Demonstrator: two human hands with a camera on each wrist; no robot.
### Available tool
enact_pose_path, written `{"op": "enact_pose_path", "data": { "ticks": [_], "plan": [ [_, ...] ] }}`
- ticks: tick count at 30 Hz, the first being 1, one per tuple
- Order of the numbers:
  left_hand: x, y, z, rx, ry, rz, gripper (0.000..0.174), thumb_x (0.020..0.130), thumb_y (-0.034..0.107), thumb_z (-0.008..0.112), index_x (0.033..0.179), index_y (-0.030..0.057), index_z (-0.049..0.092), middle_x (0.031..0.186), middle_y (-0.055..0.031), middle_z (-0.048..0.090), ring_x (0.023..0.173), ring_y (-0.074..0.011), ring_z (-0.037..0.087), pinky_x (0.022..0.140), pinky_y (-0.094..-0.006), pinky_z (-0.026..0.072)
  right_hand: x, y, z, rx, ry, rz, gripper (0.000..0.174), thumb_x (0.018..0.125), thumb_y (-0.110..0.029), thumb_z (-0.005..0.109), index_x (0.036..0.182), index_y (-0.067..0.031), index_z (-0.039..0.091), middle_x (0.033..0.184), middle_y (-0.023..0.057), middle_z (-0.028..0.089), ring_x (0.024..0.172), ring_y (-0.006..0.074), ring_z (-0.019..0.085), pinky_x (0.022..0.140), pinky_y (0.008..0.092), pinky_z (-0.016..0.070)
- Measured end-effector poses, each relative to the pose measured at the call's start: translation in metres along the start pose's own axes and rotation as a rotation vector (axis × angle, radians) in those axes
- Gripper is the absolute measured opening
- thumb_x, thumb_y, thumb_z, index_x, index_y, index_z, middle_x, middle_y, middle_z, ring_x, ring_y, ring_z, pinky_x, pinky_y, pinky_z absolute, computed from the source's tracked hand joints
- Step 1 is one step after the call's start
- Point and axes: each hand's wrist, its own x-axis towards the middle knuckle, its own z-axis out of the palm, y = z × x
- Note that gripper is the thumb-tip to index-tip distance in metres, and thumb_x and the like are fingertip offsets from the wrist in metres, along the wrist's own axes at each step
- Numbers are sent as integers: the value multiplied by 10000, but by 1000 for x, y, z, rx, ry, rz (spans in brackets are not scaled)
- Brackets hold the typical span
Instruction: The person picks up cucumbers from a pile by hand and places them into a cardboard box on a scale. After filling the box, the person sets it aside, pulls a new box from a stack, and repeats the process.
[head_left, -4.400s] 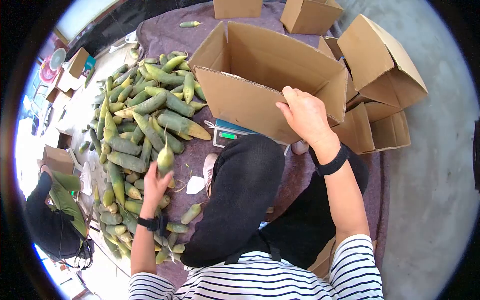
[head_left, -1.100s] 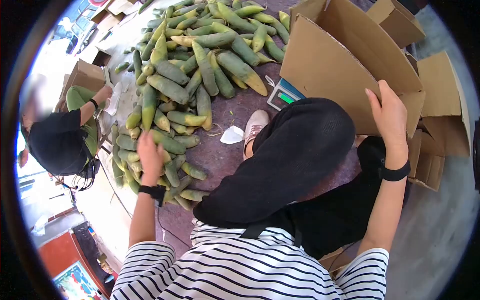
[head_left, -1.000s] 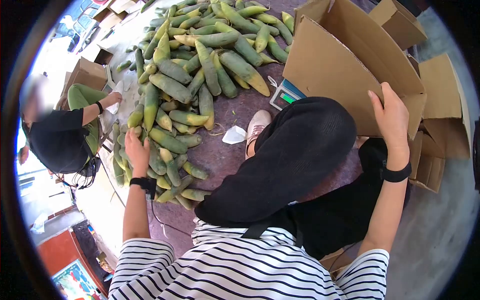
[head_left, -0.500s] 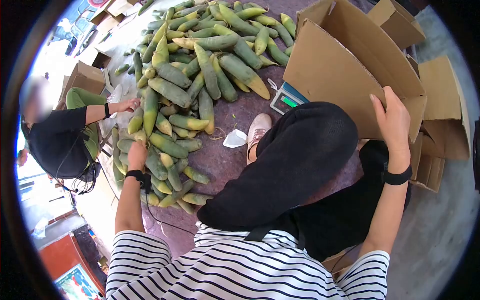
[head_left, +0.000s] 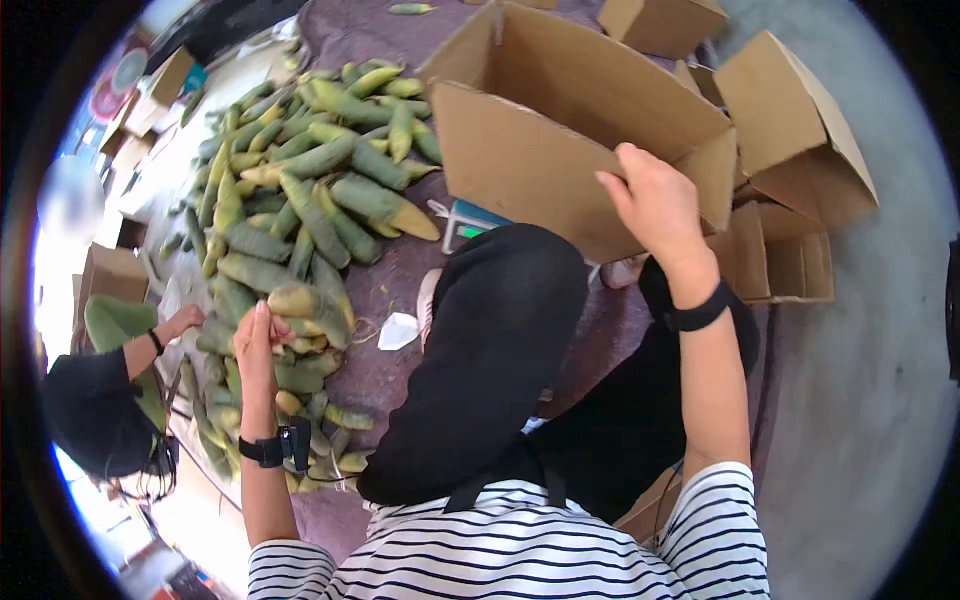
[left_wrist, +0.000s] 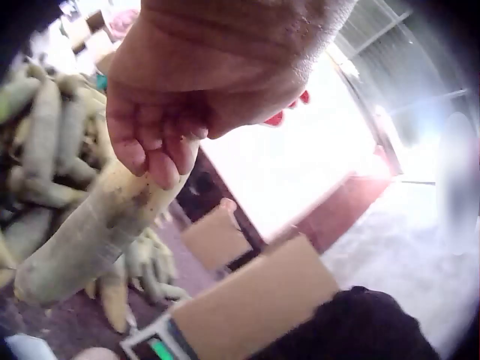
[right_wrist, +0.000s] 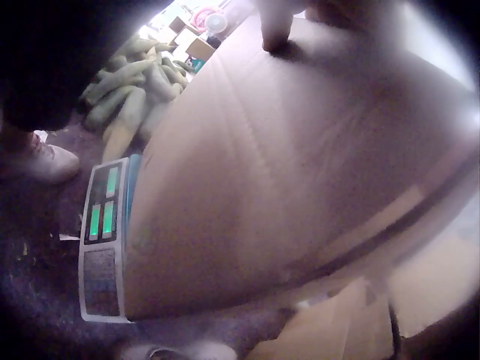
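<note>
My left hand (head_left: 258, 335) grips a long tapered green-and-yellow vegetable (head_left: 310, 303) and holds it just above the near part of the pile (head_left: 300, 190). In the left wrist view the fingers (left_wrist: 157, 154) curl round the pale vegetable (left_wrist: 86, 244). My right hand (head_left: 652, 198) grips the top edge of the near wall of a large open cardboard box (head_left: 530, 170). The right wrist view shows the thumb (right_wrist: 274, 28) pressed on that wall (right_wrist: 285, 172). The box stands on a scale (head_left: 468, 222) whose green display (right_wrist: 103, 210) glows.
I sit with black-trousered knees (head_left: 500, 340) between pile and box. More open cartons (head_left: 795, 130) are stacked at the right, another (head_left: 660, 18) behind. A second person (head_left: 95, 405) reaches into the pile from the left. A white scrap (head_left: 398, 330) lies on the purple mat.
My left hand has taken hold of a vegetable and lifted it out of the pile. My head has turned toward the box. The right hand stays on the box wall.
</note>
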Motion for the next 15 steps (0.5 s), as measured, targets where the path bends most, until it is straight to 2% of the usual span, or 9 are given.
{"op": "enact_pose_path", "data": {
  "ticks": [2, 3, 5, 8, 9, 11, 12, 14, 15],
  "plan": [
    [-5, 75, 49, 12, -40, 162, 378, 992, 276, 412, 734, 26, 530, 657, -14, 507, 614, -98, 483, 605, -231, 376, 0, -1, -1, 2, -20, 20, 213, 826, -223, 624, 844, -54, 496, 784, 132, 619, 765, 320, 628, 639, 417, 507],
    [-10, 116, 67, 130, -84, 263, 385, 994, 269, 404, 732, 22, 540, 665, -22, 522, 641, -96, 491, 603, -230, 352, 0, -2, -1, -1, -19, 23, 213, 826, -223, 624, 844, -54, 496, 784, 132, 619, 765, 320, 628, 639, 417, 507],
    [-6, 166, 100, 89, -49, 470, 379, 999, 268, 391, 760, 16, 540, 670, -27, 537, 665, -99, 517, 606, -235, 344, 1, -2, -1, 0, -40, 46, 210, 826, -219, 623, 842, -52, 498, 785, 126, 622, 765, 315, 630, 646, 413, 511],
    [4, 224, 140, -220, -157, 625, 295, 998, 243, 419, 885, 7, 555, 810, -81, 612, 847, -191, 601, 830, -349, 469, 2, -3, -4, -9, -43, 55, 205, 826, -219, 623, 834, -56, 498, 784, 122, 623, 765, 313, 631, 653, 412, 513],
    [13, 237, 159, -456, -217, 621, 289, 996, 237, 423, 860, 10, 539, 826, -83, 618, 873, -204, 610, 856, -368, 474, 2, -4, -4, -8, -42, 52, 205, 826, -219, 623, 834, -56, 498, 784, 122, 623, 765, 313, 631, 653, 412, 513],
    [42, 246, 190, -671, -433, 680, 312, 995, 252, 418, 776, 44, 493, 847, -82, 625, 848, -215, 619, 862, -381, 485, 1, -3, -3, 14, -48, 61, 205, 818, -217, 630, 826, -60, 498, 777, 120, 620, 764, 312, 630, 651, 411, 510],
    [51, 245, 206, -671, -433, 678, 312, 995, 252, 418, 776, 44, 493, 847, -82, 625, 848, -215, 619, 862, -381, 485, 0, -2, -2, 14, -51, 61, 205, 818, -217, 630, 826, -60, 498, 777, 120, 620, 764, 312, 630, 651, 411, 510],
    [63, 230, 234, -588, -487, 447, 338, 987, 291, 432, 721, 83, 443, 838, -81, 625, 811, -208, 622, 854, -368, 483, -1, -1, -2, 44, -15, 32, 209, 811, -220, 635, 824, -62, 499, 767, 117, 617, 756, 311, 629, 646, 412, 508],
    [67, 216, 241, -505, -533, 364, 331, 977, 301, 450, 753, 59, 484, 812, -76, 616, 774, -189, 628, 762, -321, 489, -1, -1, -2, 43, -16, 36, 209, 811, -220, 635, 824, -62, 499, 767, 117, 617, 756, 311, 629, 646, 412, 508]
  ]
}}
